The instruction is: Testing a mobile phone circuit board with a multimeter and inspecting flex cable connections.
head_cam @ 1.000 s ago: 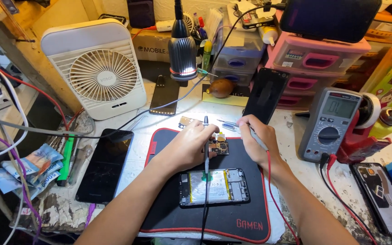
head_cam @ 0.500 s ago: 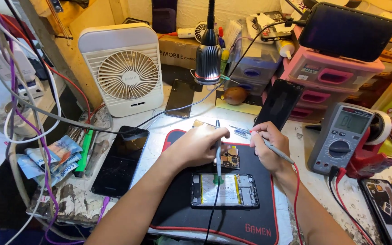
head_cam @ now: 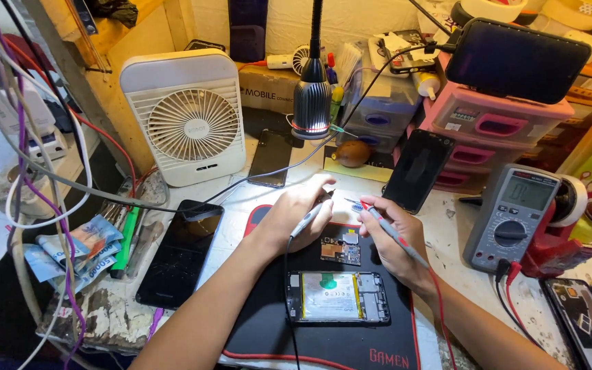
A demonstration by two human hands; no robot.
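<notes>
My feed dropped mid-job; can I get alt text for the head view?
Left hand and right hand each hold a slim meter probe above a small green circuit board on a black mat, beside an opened phone.

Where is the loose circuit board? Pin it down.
In the head view, the circuit board lies on the black mat, just above the opened phone, between the left hand and right hand.
</notes>
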